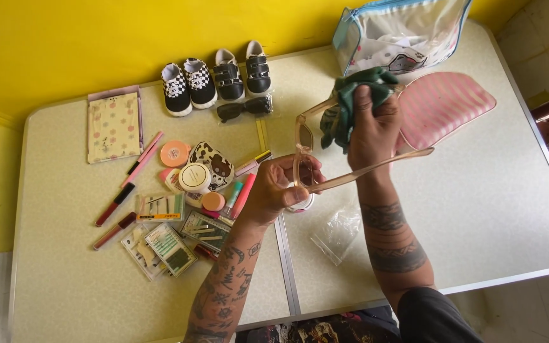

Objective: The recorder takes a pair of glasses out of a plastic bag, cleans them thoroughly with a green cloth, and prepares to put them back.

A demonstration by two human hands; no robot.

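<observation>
Hands [274,187] w/ glasses [304,155], prob. mid-table

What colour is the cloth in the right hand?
Dark green cloth, bunched in the right hand; head view.

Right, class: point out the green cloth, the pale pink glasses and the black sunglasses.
green cloth [351,101], head view, bunched folds beside the fingers
pale pink glasses [376,166], head view, on the long temple arm
black sunglasses [244,108], head view, on the dark frame

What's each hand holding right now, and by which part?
Left hand grips the pale pink glasses at the frame front; right hand holds a bunched green cloth.
</observation>
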